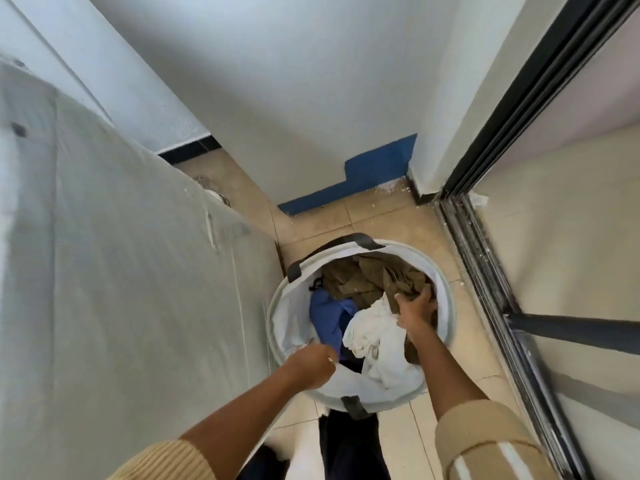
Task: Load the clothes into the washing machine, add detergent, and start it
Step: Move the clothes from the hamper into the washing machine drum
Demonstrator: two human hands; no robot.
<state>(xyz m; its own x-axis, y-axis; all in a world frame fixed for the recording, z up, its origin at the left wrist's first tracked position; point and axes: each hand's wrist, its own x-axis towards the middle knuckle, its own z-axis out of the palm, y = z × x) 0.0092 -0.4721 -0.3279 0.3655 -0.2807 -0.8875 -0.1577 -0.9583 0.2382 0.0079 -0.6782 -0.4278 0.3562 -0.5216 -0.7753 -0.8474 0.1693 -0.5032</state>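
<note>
A round white laundry basket (446, 289) with grey handles stands on the tiled floor in front of me. Inside it lie olive-brown clothes (363, 278) at the back, a blue garment (327, 315) on the left and a white garment (377, 344) in the middle. My left hand (311, 365) is closed on the basket's near-left rim. My right hand (415, 308) reaches into the basket and grips the olive-brown clothes at the right side. The washing machine's drum and controls are hidden.
A large object under a pale translucent cover (121, 289) fills the left side, close to the basket. A sliding door's black track (485, 271) runs along the right. White walls with a blue skirting (377, 171) close the far end. Beige floor tiles (346, 216) lie beyond the basket.
</note>
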